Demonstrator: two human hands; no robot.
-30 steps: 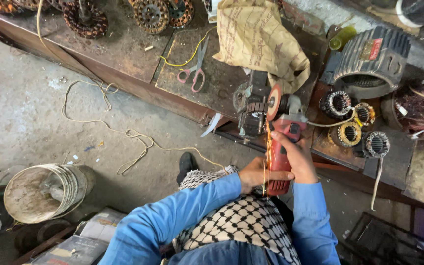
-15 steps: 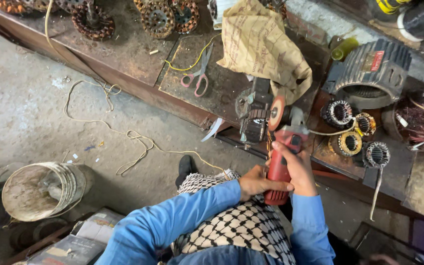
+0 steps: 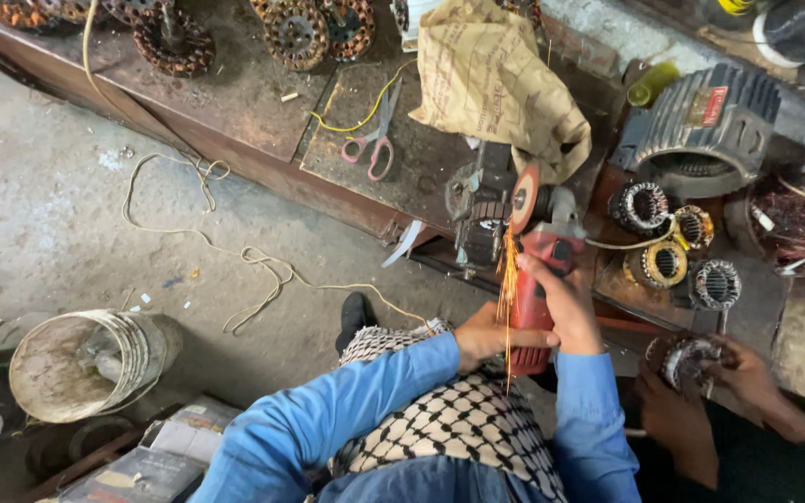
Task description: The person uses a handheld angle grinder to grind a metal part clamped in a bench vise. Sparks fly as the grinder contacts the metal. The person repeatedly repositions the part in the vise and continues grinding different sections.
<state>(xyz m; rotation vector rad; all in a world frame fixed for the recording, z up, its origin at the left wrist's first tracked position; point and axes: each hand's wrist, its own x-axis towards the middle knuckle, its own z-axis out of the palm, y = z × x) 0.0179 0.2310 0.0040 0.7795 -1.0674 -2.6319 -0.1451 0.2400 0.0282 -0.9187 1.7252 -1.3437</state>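
Right hand [image 3: 566, 303]: closed around the red angle grinder [image 3: 535, 279], centre of frame.
Left hand [image 3: 484, 337]: grips the grinder's rear end.
Disc [image 3: 524, 198]: touches the clamped metal part [image 3: 482, 210]; sparks [image 3: 507, 289] fall down.
Advice: I think steady two-hand grip and light pressure work best.
Around: scissors [image 3: 375, 142], bucket [image 3: 86, 363] lower left, another person's hands [image 3: 701, 373] lower right.

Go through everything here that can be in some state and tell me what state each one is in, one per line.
Angle grinder: running, sparks falling from its disc.
Left hand: gripping the grinder's rear body.
Right hand: wrapped over the grinder.
Scissors: closed, lying flat on the bench.
Bucket: tipped on its side.
Paper bag: crumpled.
Motor housing: empty, on its side.
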